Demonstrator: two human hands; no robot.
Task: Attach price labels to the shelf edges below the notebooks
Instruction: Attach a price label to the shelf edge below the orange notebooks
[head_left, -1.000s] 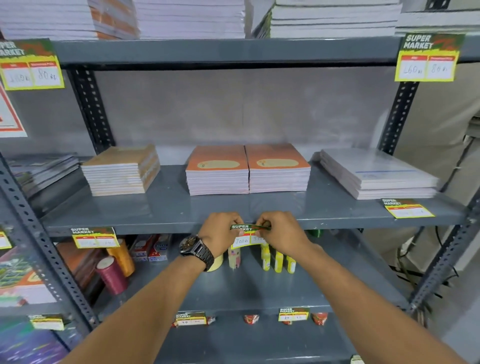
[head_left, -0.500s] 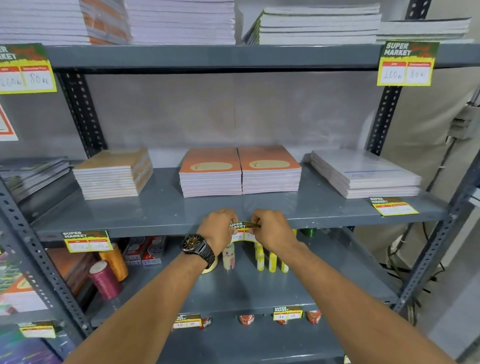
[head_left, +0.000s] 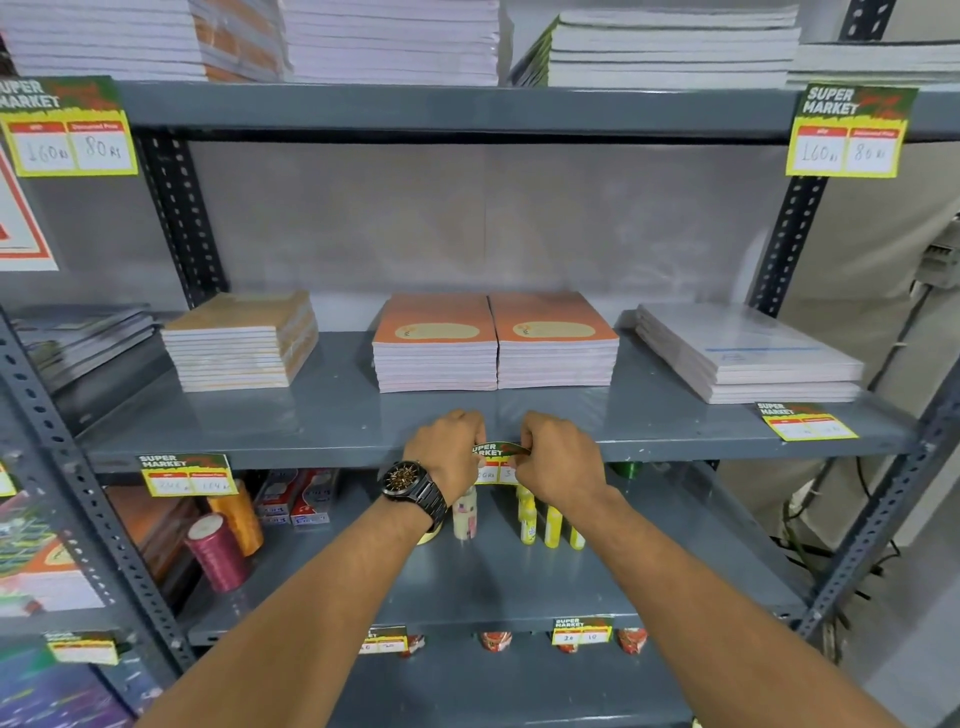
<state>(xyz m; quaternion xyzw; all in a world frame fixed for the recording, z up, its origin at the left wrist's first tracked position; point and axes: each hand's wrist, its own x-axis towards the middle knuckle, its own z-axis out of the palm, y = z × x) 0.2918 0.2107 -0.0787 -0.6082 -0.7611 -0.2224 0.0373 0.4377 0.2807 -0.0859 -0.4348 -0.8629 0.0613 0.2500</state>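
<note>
standing before a grey metal shelving unit (head_left: 467, 111), with the middle shelf (head_left: 322, 415) serving as landmark. stacked at the back of that shelf: two orange notebook piles (head_left: 496, 343) side by side at its centre, a tan-covered pile (head_left: 241, 340) to their left, a wrapped white pile (head_left: 743, 358) to their right. hanging from the shelf above: two large yellow price tags, one at far left (head_left: 67, 130), one at far right (head_left: 849, 132). reaching up to the middle shelf's front edge, directly below the orange piles: both bare forearms, the left one wearing a dark wristwatch (head_left: 413, 486). pinching the left end of a price label (head_left: 498, 462) between curled fingers: the left hand (head_left: 447, 457). gripping the label's right end the same way: the right hand (head_left: 558, 460). sitting against the front lip of the shelf, between the two hands, its green top strip bowing slightly: the label itself. already hanging from the same lip well to the left: another label (head_left: 184, 474). lying flat on the shelf's top near its right end: a third label (head_left: 805, 421). showing on the level beneath the landmark shelf: thread spools (head_left: 218, 551) and small yellow bottles (head_left: 550, 525).
</note>
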